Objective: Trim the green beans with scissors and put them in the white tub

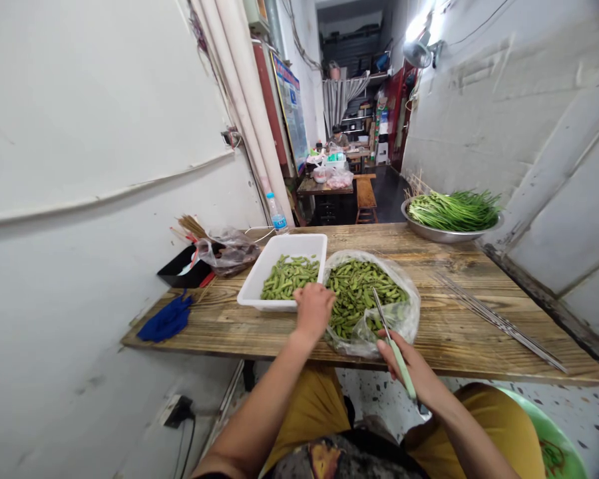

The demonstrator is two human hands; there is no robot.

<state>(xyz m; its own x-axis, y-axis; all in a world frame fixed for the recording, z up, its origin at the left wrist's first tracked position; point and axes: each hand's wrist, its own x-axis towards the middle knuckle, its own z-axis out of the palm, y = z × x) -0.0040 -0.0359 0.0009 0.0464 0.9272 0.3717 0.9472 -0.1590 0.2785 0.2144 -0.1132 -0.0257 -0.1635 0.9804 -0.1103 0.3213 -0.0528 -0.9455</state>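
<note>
My left hand (315, 309) is above the near right rim of a white plastic tub (252, 293), its fingers curled; what they hold, if anything, is hidden. Green bean pods (290, 276) cover part of the tub's floor. Right beside the tub lies a clear plastic bag (410, 313), spread wide and full of more green pods (354, 286). My right hand (409, 366) grips scissors (400, 364) with pale green handles, the blades pointing up and away over the bag's near right part.
A steel bowl of long green stalks (454, 211) stands at the back right of the wooden table (444, 326). Metal skewers (504, 324) lie on the right. At left are a black tray (172, 269), blue cloth (166, 319) and water bottle (278, 216). Far back, a person (338, 138) sits.
</note>
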